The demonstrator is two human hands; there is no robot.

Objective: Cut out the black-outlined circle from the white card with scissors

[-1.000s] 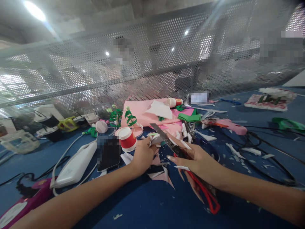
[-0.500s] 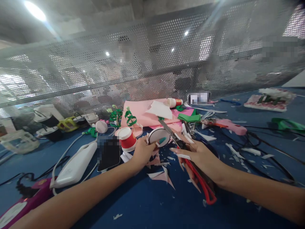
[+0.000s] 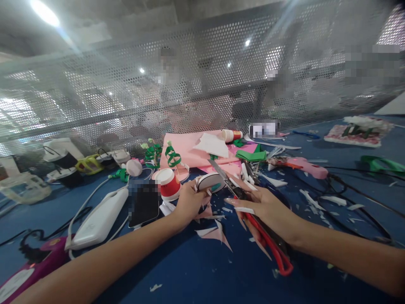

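My left hand (image 3: pixel 190 197) is closed on a round white piece with a dark edge (image 3: pixel 208 180), pinching its near left side. A bluish-green patch shows on the piece. In my right hand (image 3: pixel 270 213) are red-handled scissors (image 3: pixel 265 238), their blades pointing away and to the left, beside the right edge of the round piece. Whether the blades touch it, I cannot tell. Strips of pink and white paper (image 3: pixel 245 210) show around the right fingers. Just left of the left hand stands a red and white paper cup (image 3: pixel 168 184).
Paper scraps (image 3: pixel 215 233) litter the blue table (image 3: pixel 202 274). Behind lie pink sheets (image 3: pixel 183 147), stacked cups (image 3: pixel 232 135) and green paper (image 3: pixel 253 154). A pink glue gun (image 3: pixel 306 167) with its cable is at right. A phone (image 3: pixel 144 204), white power bank (image 3: pixel 99 219) and cables lie left.
The round piece has tilted, so its face looks narrower. The scissors' handles have shifted slightly down and to the right. Both hands keep their hold.
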